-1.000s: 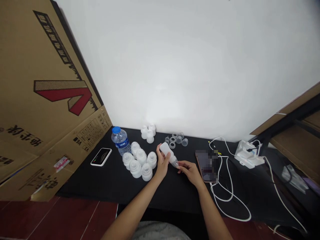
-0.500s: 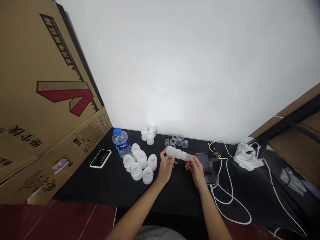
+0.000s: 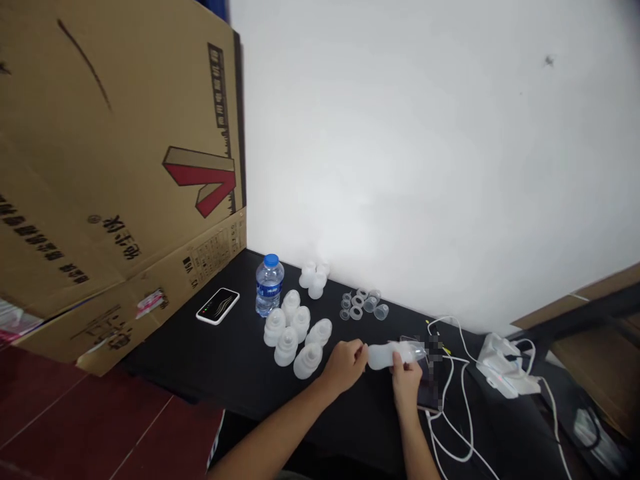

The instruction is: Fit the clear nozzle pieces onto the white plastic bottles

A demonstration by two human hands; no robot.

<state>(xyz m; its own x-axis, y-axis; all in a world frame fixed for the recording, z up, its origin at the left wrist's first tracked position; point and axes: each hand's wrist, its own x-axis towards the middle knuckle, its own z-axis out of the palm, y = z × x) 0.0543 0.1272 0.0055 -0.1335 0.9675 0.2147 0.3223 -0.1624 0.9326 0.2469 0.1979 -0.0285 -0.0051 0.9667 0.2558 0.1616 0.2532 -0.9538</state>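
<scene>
A white translucent plastic bottle (image 3: 383, 357) lies sideways between my hands, with a clear cup-shaped end piece (image 3: 414, 351) at its right end. My right hand (image 3: 406, 381) shut on it from below, near the clear end, with the thumb across the body. My left hand (image 3: 345, 365) is curled, its fingertips against the bottle's white base. Just left of it stand several white bottle tops (image 3: 295, 337). A dark phone (image 3: 429, 393), partly pixelated, lies under my right hand.
On the black table (image 3: 225, 373) stand a water bottle with a blue cap (image 3: 270, 285), a white-edged phone (image 3: 217, 306), and clear rings and cups (image 3: 361, 303). White cables run to a white charger (image 3: 505, 370). A cardboard sheet (image 3: 125, 167) leans at left.
The bottle has shifted lower and right, and my left hand has moved from its middle to its base. The clear end looks larger. The whole view has swung, moving the table rightward.
</scene>
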